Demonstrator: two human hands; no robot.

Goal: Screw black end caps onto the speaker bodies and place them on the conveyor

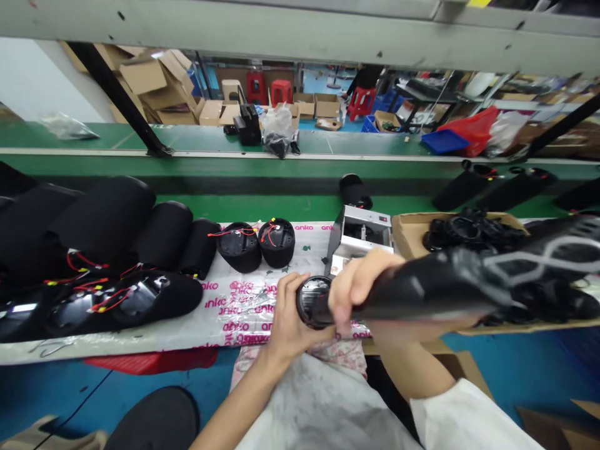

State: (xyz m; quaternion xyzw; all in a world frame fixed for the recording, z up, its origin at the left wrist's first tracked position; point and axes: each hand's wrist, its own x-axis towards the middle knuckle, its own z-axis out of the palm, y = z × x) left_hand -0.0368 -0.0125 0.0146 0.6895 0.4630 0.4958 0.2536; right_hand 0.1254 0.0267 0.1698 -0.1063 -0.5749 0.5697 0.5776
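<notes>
My right hand [359, 284] is wrapped round a long black cylinder [450, 284] that lies level over the bench edge and stretches off to the right, blurred at its far end. My left hand [290, 322] cups the cylinder's near end, where a round black end cap [313, 302] faces me. Both hands hover above a plastic sheet printed with pink "anko" lettering [234, 309].
Several black fabric-covered cylinders with red wires [117, 262] lie at the left; two short ones [255, 244] stand mid-bench. A grey metal fixture [363, 234] sits behind my hands. A cardboard box of black rings [464, 234] is at the right. A green conveyor [281, 150] runs behind.
</notes>
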